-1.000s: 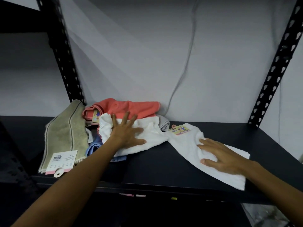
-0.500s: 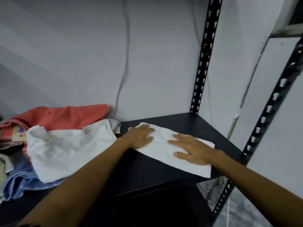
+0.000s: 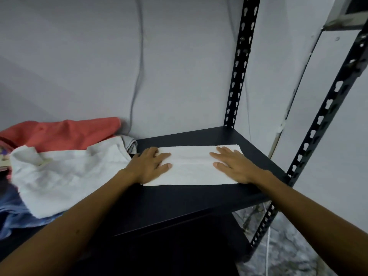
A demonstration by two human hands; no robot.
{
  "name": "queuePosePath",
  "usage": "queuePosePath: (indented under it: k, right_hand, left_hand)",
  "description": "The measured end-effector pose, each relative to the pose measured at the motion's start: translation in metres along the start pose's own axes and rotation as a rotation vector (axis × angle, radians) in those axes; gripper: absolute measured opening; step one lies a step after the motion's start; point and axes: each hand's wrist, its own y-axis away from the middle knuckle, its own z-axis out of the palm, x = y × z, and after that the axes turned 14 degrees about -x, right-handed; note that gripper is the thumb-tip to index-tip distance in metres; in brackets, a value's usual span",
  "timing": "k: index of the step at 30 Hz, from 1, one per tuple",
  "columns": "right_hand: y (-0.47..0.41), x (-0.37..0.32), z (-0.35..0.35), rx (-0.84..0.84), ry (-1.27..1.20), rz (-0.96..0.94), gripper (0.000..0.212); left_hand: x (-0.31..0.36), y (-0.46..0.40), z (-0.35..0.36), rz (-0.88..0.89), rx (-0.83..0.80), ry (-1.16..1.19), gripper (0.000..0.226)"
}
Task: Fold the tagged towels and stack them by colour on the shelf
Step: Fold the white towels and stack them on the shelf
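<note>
Both hands flat on the folded white towel at the shelf's 2 o'clock corner: left hand and right hand, fingers straight, slightly spread. Unfolded pile sits at 9 o'clock.

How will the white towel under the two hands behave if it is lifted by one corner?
The white towel would probably droop and unfold: it is thin cloth, lying flat under the left hand and right hand. It looks light, so it should lift easily. Pushed, it may slide or wrinkle on the smooth dark shelf.
</note>
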Motion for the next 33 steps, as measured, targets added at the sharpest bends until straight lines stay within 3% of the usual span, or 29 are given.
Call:
queuePosePath:
  k: [5, 8, 10, 14, 22, 28, 31, 33]
  right_hand:
    - [0.008, -0.01, -0.006, 0.054, 0.04, -0.139, 0.061]
    - [0.016, -0.018, 0.001, 0.025, 0.152, -0.199, 0.066]
    - [0.02, -0.016, 0.003, 0.038, 0.164, -0.201, 0.06]
    - [0.028, -0.016, 0.006, 0.159, 0.244, -0.272, 0.056]
    - [0.06, -0.008, 0.038, 0.249, 0.431, -0.468, 0.068]
    - [0.082, -0.015, 0.048, 0.317, 0.388, -0.539, 0.052]
    - [0.096, -0.027, 0.036, 0.309, 0.112, -0.531, 0.038]
    - [0.104, -0.035, 0.019, 0.293, -0.14, -0.439, 0.025]
  left_hand:
    - [0.002, 0.007, -0.007, 0.05, 0.025, -0.009, 0.074]
    - [0.01, 0.017, -0.002, 0.218, 0.126, -0.042, 0.081]
    - [0.012, 0.028, 0.006, 0.307, 0.093, -0.019, 0.084]
    - [0.02, 0.05, 0.006, 0.295, 0.051, 0.074, 0.102]
    - [0.02, 0.106, 0.021, 0.28, -0.044, -0.032, 0.11]
    - [0.034, 0.135, 0.043, 0.292, 0.16, -0.103, 0.064]
    - [0.036, 0.155, 0.047, 0.372, 0.296, -0.087, 0.038]
    - [0.037, 0.166, 0.035, 0.37, 0.318, 0.126, 0.021]
